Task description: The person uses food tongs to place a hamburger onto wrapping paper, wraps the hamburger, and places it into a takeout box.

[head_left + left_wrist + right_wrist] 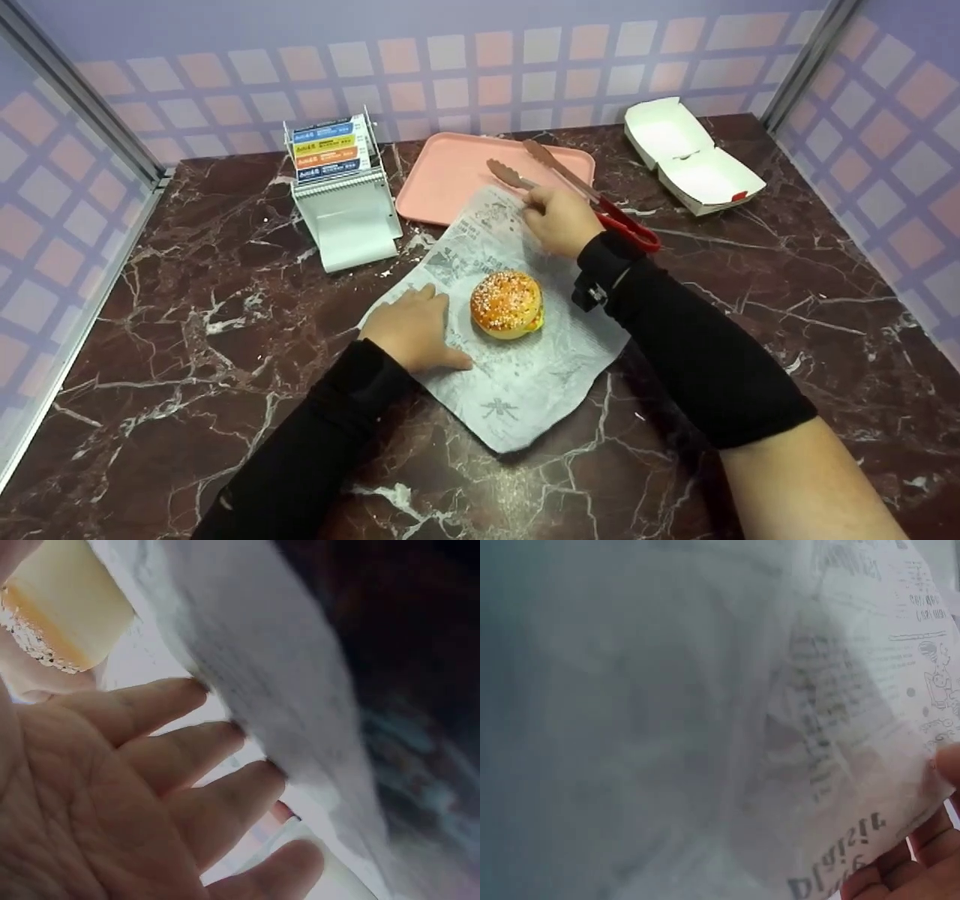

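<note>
A burger [507,304] with a sesame-topped bun sits near the middle of a printed sheet of wrapping paper [517,401] on the dark marbled table. My left hand [414,330] rests at the paper's left edge, thumb toward me. In the left wrist view its fingers are nearly straight, with fingertips [225,727] against the paper, and the bun [67,604] shows at upper left. My right hand [561,219] pinches the paper's far right edge; in the right wrist view the thumb [946,765] lies over the sheet [840,787], with fingers behind it.
Behind the paper lies a pink tray [435,180], with red-handled tongs [611,214] across its right side. A stand with colored labels [330,150] is at back left. An opened white burger box [709,176] sits at back right. Panels enclose the table's back and sides.
</note>
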`<action>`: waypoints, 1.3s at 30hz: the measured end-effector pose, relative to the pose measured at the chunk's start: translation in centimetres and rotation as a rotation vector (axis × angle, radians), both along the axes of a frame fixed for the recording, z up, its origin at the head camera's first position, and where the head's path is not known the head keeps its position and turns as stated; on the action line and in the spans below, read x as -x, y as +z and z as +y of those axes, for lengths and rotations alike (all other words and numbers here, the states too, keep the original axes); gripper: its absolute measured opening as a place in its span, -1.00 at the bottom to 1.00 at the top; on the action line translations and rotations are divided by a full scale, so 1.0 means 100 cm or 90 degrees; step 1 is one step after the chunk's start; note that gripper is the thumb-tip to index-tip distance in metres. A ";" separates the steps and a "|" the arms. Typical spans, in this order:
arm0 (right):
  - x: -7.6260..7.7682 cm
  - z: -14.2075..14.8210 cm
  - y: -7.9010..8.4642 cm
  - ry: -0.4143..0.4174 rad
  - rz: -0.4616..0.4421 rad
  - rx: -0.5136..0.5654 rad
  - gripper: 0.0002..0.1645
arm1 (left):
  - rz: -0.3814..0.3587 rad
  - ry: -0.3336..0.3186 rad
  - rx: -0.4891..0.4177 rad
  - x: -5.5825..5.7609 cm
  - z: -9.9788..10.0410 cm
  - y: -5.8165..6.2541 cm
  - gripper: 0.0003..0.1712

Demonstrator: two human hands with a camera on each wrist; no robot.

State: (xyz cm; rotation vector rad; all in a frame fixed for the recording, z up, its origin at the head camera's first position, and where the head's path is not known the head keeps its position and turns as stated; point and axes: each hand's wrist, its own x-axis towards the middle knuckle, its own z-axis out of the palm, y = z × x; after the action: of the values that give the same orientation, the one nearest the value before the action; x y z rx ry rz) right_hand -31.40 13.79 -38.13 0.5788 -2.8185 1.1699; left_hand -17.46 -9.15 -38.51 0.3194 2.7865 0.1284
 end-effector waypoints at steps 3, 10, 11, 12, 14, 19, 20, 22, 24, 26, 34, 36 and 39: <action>-0.004 -0.001 0.003 0.019 0.005 0.014 -0.80 | -0.005 -0.012 0.019 0.002 0.000 0.002 0.31; -0.017 -0.002 0.010 0.043 0.026 0.036 -0.85 | -0.014 -0.034 0.053 0.010 0.002 0.008 0.32; -0.019 -0.001 0.011 0.045 0.027 0.043 -0.85 | -0.015 -0.036 0.056 0.012 0.002 0.008 0.32; -0.021 -0.001 0.011 0.047 0.029 0.049 -0.85 | -0.016 -0.038 0.057 0.013 0.002 0.008 0.32; -0.026 0.000 0.013 0.053 0.031 0.062 -0.85 | -0.017 -0.040 0.058 0.015 0.002 0.008 0.32; -0.037 0.005 0.012 0.068 0.037 0.060 -0.90 | -0.020 -0.039 0.056 0.017 0.002 0.005 0.32; -0.039 0.006 0.011 0.073 0.037 0.057 -0.90 | -0.020 -0.038 0.055 0.017 0.002 0.004 0.32; -0.044 0.009 0.010 0.081 0.038 0.049 -0.91 | -0.019 -0.035 0.052 0.017 0.002 0.004 0.31; -0.050 0.013 0.010 0.089 0.034 0.045 -0.91 | -0.015 -0.033 0.049 0.017 0.003 0.005 0.30; -0.055 0.017 0.009 0.099 0.029 0.045 -0.91 | -0.014 -0.031 0.047 0.016 0.004 0.005 0.30; -0.075 0.028 0.004 0.150 0.040 0.012 -0.87 | -0.023 -0.033 0.046 0.015 0.004 0.006 0.29; -0.079 0.029 0.002 0.162 0.058 -0.006 -0.86 | -0.025 -0.031 0.046 0.016 0.004 0.006 0.28; -0.084 0.032 0.000 0.183 0.094 -0.037 -0.83 | -0.028 -0.027 0.048 0.016 0.005 0.005 0.27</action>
State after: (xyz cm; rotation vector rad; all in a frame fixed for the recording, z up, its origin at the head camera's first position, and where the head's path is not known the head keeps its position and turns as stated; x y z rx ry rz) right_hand -22.99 16.94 -38.09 1.0562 -2.7156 1.0344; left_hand -19.04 -8.68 -37.98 0.3521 2.7315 0.0191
